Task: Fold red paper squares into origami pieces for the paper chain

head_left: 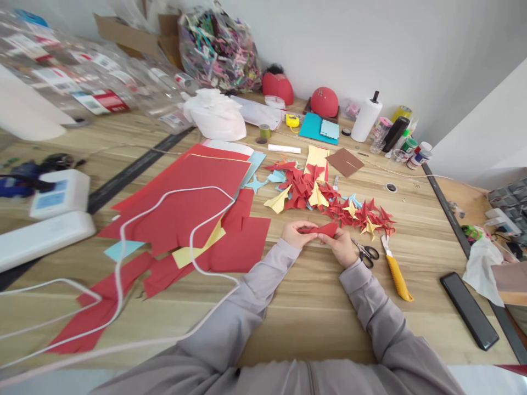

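A small piece of folded red paper [328, 229] is held between my two hands above the wooden table. My left hand [297, 235] pinches its left side, and my right hand [342, 246] grips the right side. Just beyond my hands lies a pile of folded red paper pieces [302, 186] with a few yellow and blue ones among them. Red and yellow folded paper stars [362, 214] spread to the right of that pile. Black-handled scissors [366, 255] lie close to my right hand, with a yellow utility knife [397, 274] further right.
Stacked red paper sheets [197, 192] cover the table's left part, with a white cable [120, 263] looping across them. A black phone [469, 310] rests at the right. Brown paper [345, 162], a tape measure [292, 121] and a white roll [366, 120] stand farther back.
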`<action>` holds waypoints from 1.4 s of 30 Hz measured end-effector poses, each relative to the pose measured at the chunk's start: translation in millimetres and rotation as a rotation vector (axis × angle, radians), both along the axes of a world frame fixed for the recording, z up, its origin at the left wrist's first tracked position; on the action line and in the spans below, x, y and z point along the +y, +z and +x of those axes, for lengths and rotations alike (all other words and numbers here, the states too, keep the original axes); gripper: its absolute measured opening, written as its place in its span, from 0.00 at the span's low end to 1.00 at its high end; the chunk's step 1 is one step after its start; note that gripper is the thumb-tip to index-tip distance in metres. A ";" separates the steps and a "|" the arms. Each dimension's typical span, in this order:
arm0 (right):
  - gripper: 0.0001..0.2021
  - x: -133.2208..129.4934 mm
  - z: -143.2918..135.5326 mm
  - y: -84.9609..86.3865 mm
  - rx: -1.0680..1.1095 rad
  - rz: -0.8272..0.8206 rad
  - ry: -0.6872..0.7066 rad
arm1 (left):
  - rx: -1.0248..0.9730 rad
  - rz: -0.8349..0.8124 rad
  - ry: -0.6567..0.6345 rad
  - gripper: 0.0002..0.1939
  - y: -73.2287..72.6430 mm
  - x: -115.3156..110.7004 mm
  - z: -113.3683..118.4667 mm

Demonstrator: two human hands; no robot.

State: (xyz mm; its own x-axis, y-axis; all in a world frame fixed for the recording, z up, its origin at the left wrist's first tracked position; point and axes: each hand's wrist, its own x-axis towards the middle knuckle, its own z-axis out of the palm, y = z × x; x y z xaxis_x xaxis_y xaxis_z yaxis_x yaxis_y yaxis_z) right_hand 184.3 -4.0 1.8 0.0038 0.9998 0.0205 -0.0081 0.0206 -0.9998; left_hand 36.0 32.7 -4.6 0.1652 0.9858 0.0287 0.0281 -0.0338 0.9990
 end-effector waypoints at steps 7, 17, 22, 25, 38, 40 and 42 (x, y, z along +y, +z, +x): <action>0.16 1.6 0.8 -9.6 0.000 -0.036 -0.014 | 0.002 0.004 0.035 0.10 2.1 1.6 -1.6; 0.20 3.3 5.2 -13.3 0.145 -0.077 -0.155 | -0.051 -0.035 0.092 0.14 3.9 8.1 -7.5; 0.19 3.5 6.3 -14.7 0.170 -0.071 -0.166 | -0.103 -0.045 0.141 0.16 1.1 11.2 -10.8; 0.17 2.6 3.4 -13.2 0.143 -0.045 -0.142 | -0.068 -0.018 0.090 0.14 0.2 8.9 -6.9; 0.14 -0.2 -1.4 2.0 0.041 -0.034 0.013 | -0.058 -0.036 -0.027 0.16 -6.6 6.5 -1.3; 0.14 -0.2 -1.2 1.6 0.047 -0.051 0.012 | -0.074 -0.046 -0.028 0.17 -6.5 7.3 -2.2; 0.15 -0.1 -0.9 0.3 0.056 -0.062 0.014 | -0.082 -0.048 -0.043 0.17 -5.4 7.7 -3.2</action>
State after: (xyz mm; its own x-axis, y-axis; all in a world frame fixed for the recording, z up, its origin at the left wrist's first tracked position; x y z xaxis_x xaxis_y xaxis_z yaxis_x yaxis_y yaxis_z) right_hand 183.5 -4.2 2.1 -0.0106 0.9991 -0.0415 -0.0639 -0.0421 -0.9971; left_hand 32.8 40.5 -10.0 0.2062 0.9785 -0.0029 -0.0547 0.0145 0.9984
